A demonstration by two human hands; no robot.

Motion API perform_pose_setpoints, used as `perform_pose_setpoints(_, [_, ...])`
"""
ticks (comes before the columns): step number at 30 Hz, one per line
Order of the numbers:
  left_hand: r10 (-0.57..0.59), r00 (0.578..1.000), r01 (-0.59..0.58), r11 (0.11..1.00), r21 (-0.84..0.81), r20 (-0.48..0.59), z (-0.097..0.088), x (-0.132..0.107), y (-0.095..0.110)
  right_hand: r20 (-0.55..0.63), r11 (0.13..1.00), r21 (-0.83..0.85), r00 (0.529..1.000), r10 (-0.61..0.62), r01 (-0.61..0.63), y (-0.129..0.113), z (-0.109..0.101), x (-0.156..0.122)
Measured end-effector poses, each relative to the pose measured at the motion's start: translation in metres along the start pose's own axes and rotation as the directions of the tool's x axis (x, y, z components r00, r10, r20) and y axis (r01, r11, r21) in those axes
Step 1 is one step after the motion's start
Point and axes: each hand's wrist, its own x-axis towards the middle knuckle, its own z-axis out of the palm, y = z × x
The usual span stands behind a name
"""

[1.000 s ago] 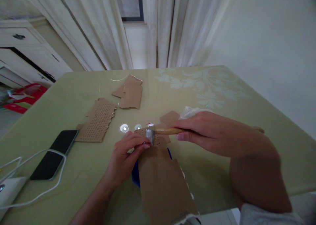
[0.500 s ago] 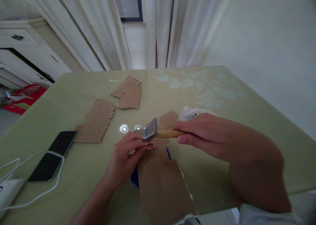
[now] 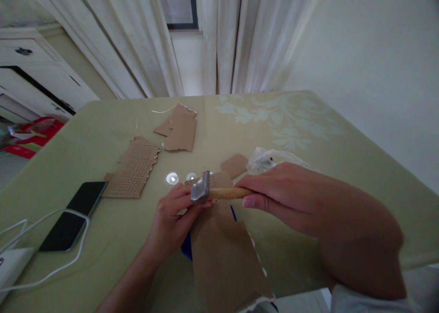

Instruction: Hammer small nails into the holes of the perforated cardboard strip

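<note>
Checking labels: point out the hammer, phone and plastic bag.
Hammer (image 3: 224, 193), head view, on the wooden handle.
Phone (image 3: 68, 226), head view, on the dark screen.
Plastic bag (image 3: 263, 160), head view, on its crumpled left part.

Fingers (image 3: 181, 203) of left hand (image 3: 168, 219): at far part of long torn brown cardboard strip (image 3: 222, 253), which runs nearward. Grey metal-headed, wooden-handled hammer (image 3: 222, 193): head at fingertips, handle rightward into right hand (image 3: 277, 191). Left of fingers: perforated brown cardboard sheet (image 3: 132, 171), flat black phone (image 3: 73, 217) beyond. Well behind: plain brown cardboard pieces (image 3: 181, 132). Behind-right: crumpled clear plastic bag (image 3: 262, 159).
</note>
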Motion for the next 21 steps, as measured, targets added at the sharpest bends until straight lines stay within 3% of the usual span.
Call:
perform_pose_setpoints(14, [-0.006,1.0,0.006,1.0,-0.018,0.026,0.0007,-0.0006,-0.0026,0.024,0.997,-0.083,1.0,-0.005,0.007,-0.0008,0.0026,0.0019])
perform_pose_setpoints(21, [0.007,0.999,-0.006,1.0,-0.026,0.031,-0.0002,-0.0019,-0.0049,-0.011,1.0,-0.02,1.0,0.005,-0.005,-0.0016,-0.0006,-0.0005])
